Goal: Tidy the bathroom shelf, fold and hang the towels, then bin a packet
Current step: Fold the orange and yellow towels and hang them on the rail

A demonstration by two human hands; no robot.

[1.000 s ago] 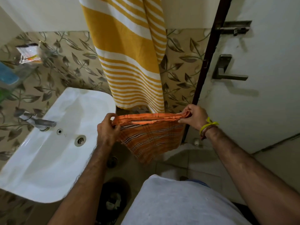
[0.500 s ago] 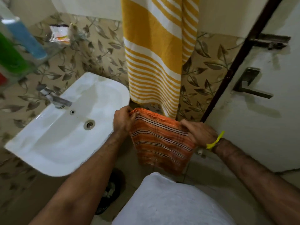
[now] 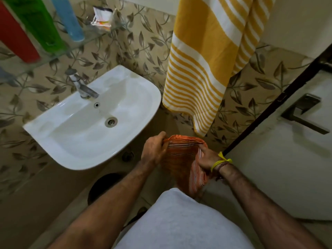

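Observation:
An orange striped towel point(image 3: 181, 160) hangs folded between my hands, in front of my body. My left hand point(image 3: 154, 151) pinches its upper left corner. My right hand point(image 3: 208, 159), with a yellow band on the wrist, grips its right side lower down. A yellow and white striped towel point(image 3: 203, 69) hangs on the wall above. On the glass shelf point(image 3: 59, 51) at upper left stand a red bottle point(image 3: 16, 38), a green bottle point(image 3: 37, 24) and a blue bottle point(image 3: 68, 18), with a white packet point(image 3: 101, 16) at the shelf's right end.
A white sink point(image 3: 136, 97) with a metal tap point(image 3: 82, 87) juts out at left, close to my left hand. A dark round bin point(image 3: 104, 186) sits on the floor under it. A white door with a metal handle point(image 3: 305, 112) is at right.
My hands have come closer together, folding the orange towel narrower, and my right hand has dropped lower on it. The view has tilted left and up, showing the shelf bottles.

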